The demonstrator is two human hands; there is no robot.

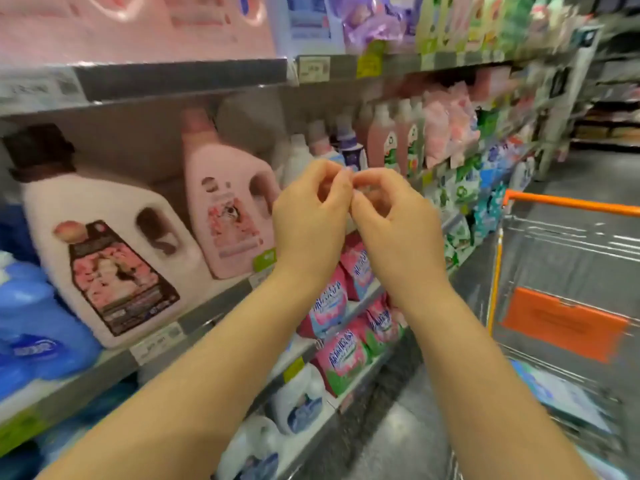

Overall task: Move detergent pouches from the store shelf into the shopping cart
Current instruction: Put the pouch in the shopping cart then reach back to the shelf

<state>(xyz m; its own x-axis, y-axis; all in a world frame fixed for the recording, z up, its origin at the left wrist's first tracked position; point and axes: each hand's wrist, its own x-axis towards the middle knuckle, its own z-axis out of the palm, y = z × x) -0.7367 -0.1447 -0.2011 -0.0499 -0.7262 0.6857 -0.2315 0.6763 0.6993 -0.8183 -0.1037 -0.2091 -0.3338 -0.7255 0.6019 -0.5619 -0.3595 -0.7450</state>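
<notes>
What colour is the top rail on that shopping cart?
Orange. The cart's top rail shows at the right of the head view.

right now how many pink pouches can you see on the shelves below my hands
4 pink pouches: two in the upper row, right and left; two in the row beneath, right and left. The right forearm may hide more.

Glossy pink plastic detergent jugs (225, 202) stand on the matt grey metal shelf (204, 318). Under that shelf, shiny pink plastic-film detergent pouches (341, 362). Beside the shelf, a bright wire-metal shopping cart (554, 244) with a smooth orange plastic handle (571, 204).
</notes>
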